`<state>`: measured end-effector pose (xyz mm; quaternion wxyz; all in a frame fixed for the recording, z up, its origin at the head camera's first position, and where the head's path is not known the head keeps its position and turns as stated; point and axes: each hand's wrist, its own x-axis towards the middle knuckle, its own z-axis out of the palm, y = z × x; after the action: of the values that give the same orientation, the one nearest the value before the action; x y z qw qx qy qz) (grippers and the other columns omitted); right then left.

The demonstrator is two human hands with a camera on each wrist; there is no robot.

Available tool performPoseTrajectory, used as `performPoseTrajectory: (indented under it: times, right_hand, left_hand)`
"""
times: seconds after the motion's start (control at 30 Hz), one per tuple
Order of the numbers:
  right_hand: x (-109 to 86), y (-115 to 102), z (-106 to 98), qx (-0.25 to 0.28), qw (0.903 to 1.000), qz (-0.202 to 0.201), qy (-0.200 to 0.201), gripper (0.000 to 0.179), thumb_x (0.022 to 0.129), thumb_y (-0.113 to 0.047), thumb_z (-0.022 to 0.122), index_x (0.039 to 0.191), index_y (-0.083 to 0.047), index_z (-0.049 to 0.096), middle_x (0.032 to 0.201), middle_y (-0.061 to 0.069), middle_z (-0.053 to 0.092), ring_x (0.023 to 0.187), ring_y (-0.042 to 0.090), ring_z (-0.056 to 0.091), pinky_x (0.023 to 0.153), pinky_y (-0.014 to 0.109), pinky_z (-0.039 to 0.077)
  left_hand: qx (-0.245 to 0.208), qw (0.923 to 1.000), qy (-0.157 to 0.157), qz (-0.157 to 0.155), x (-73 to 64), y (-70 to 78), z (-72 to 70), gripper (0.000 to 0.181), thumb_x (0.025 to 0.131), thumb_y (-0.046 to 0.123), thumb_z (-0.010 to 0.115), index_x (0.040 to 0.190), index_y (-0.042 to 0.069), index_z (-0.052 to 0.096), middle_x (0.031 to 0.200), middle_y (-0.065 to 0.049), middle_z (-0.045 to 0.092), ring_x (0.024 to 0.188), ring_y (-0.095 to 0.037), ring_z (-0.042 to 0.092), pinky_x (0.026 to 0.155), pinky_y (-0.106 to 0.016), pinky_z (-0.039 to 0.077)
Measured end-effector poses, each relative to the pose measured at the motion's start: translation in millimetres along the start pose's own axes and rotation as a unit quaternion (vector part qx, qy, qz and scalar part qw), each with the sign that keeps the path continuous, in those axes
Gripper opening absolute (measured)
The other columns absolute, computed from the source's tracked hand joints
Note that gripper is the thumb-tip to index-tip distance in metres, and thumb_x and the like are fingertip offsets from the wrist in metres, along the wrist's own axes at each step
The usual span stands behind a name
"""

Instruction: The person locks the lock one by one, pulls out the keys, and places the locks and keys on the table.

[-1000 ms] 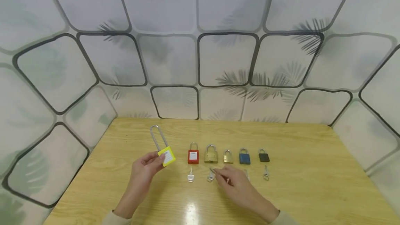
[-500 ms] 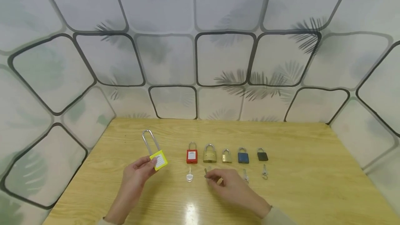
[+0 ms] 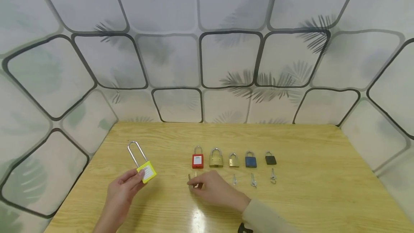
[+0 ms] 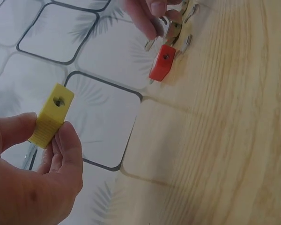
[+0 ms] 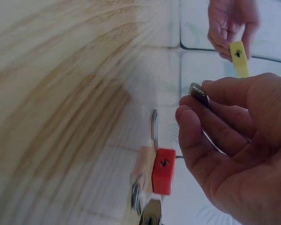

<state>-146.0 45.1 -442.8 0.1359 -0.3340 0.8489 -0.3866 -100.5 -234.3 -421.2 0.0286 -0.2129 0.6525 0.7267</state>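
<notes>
My left hand [image 3: 124, 190] grips a yellow padlock [image 3: 147, 172] with a white label by its body, thumb on the front. Its long metal shackle points up, and the left wrist view shows the keyhole [image 4: 59, 101] in its underside. Between thumb and fingers my right hand [image 3: 215, 189] pinches a small metal key [image 5: 199, 95], above the table and apart from the yellow padlock. Nearest to that hand stands a red padlock [image 3: 198, 161] with a white label. The key below the red padlock is mostly hidden by the right hand in the head view.
Right of the red padlock stand a large brass padlock [image 3: 216, 160], a smaller brass one [image 3: 234, 162], a blue padlock [image 3: 250, 161] and a black padlock [image 3: 270, 160]. Small keys [image 3: 253, 181] lie before several of them. A patterned wall [image 3: 176, 105] backs the wooden table [image 3: 307, 175].
My right hand has moved left with the key, from before the brass padlocks to before the red one. The left hand has shifted left and slightly nearer, still holding the yellow padlock.
</notes>
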Motion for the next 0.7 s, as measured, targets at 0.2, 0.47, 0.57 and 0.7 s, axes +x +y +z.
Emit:
performPoseTrajectory:
  times: [0.2,0.47,0.57,0.7]
  right_hand:
    - [25.7,-6,17,-0.057,0.9979,-0.021,-0.019,0.02,0.093,-0.005,0.068,0.11,-0.007,0.079,0.097,-0.002,0.08,0.072,-0.009,0.055,0.068,0.007,0.047]
    - [45.0,-7,26,-0.1,0.9935,-0.036,-0.039,0.014,0.092,-0.002,0.067,0.087,-0.009,0.077,0.082,-0.008,0.072,0.061,-0.004,0.04,0.06,0.008,0.036]
    - [50.6,-8,29,-0.098,0.9938,-0.03,-0.044,0.013,0.093,-0.004,0.068,0.089,-0.008,0.079,0.083,-0.007,0.072,0.062,-0.005,0.043,0.062,0.008,0.038]
    - [54.3,-10,31,-0.097,0.994,-0.015,-0.047,0.014,0.094,-0.007,0.069,0.099,-0.009,0.082,0.09,-0.003,0.078,0.065,-0.004,0.048,0.066,0.01,0.044]
  left_hand:
    - [-0.006,0.9999,0.008,0.002,-2.4,-3.2,-4.0,0.022,0.1,0.007,0.064,0.117,-0.004,0.055,0.101,0.005,0.063,0.091,-0.004,0.069,0.089,-0.02,0.059]
    - [-0.009,0.9999,0.008,-0.009,-2.0,-6.6,-2.9,0.016,0.1,0.01,0.065,0.113,0.002,0.059,0.1,0.007,0.065,0.091,-0.003,0.069,0.089,-0.02,0.058]
    - [-0.005,0.9999,0.007,-0.011,-2.0,-6.7,-2.1,0.017,0.1,0.01,0.066,0.114,0.002,0.06,0.102,0.006,0.065,0.092,-0.003,0.069,0.089,-0.02,0.058]
    - [0.009,0.9999,0.001,-0.012,-1.3,-6.8,0.1,0.033,0.1,0.012,0.066,0.126,-0.005,0.055,0.104,0.005,0.064,0.093,-0.004,0.068,0.09,-0.019,0.058]
